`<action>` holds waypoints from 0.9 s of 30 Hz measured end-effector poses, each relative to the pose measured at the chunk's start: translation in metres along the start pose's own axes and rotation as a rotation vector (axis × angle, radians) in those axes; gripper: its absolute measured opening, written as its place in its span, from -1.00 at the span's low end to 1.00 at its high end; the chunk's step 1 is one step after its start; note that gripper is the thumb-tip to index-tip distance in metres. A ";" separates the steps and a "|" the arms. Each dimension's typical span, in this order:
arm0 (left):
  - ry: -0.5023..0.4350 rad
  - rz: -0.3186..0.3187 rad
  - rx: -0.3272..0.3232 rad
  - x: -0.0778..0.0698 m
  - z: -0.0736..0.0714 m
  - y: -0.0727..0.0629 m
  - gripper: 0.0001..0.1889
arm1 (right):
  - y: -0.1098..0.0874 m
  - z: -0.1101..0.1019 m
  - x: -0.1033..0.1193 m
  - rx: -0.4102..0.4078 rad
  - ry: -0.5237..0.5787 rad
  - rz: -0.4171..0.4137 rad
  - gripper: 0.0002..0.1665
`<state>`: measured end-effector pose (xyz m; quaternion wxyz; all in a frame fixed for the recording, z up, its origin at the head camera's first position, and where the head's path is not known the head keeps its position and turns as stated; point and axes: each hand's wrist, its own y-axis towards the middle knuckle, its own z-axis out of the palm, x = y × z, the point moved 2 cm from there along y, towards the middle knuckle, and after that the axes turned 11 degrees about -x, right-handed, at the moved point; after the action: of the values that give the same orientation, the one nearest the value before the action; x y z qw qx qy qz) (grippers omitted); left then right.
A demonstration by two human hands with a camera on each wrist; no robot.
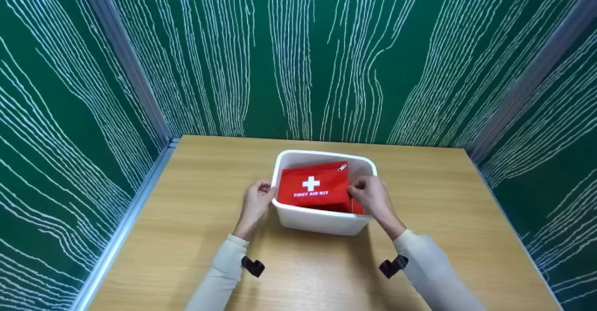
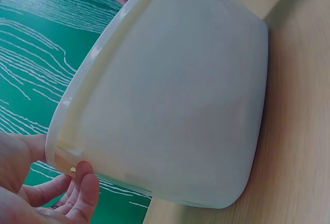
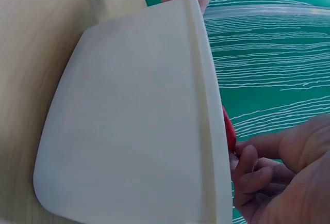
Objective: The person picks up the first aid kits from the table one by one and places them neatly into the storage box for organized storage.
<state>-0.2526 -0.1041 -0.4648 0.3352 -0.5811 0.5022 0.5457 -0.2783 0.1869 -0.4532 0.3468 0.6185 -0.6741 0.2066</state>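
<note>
A white plastic bin (image 1: 322,222) stands on the table, its near wall filling most of both wrist views. Inside it lies a red first aid kit pouch (image 1: 298,180) with a white cross and a zipper pull at its upper right corner. My left hand (image 1: 255,202) grips the bin's left rim, thumb over the edge and fingers curled beneath it in the left wrist view. With thumb and fingers, my right hand (image 1: 373,196) pinches the pouch's right edge, just inside the bin. More red material (image 1: 357,206) shows under the pouch, mostly hidden.
The bin sits on a light wooden table (image 1: 196,236), toward its back edge. Green walls (image 1: 261,68) with white wavy lines rise behind and on both sides, joined by grey metal posts (image 1: 126,59). Small black cameras (image 1: 253,266) are strapped on both wrists.
</note>
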 end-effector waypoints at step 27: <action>-0.023 -0.064 -0.009 0.048 0.011 0.022 -0.77 | -0.015 -0.017 -0.019 -0.068 -0.081 -0.107 -0.72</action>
<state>-0.2818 -0.1101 -0.5103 0.3554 -0.5920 0.4770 0.5438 -0.2601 0.2099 -0.4571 0.3505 0.6493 -0.6604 0.1394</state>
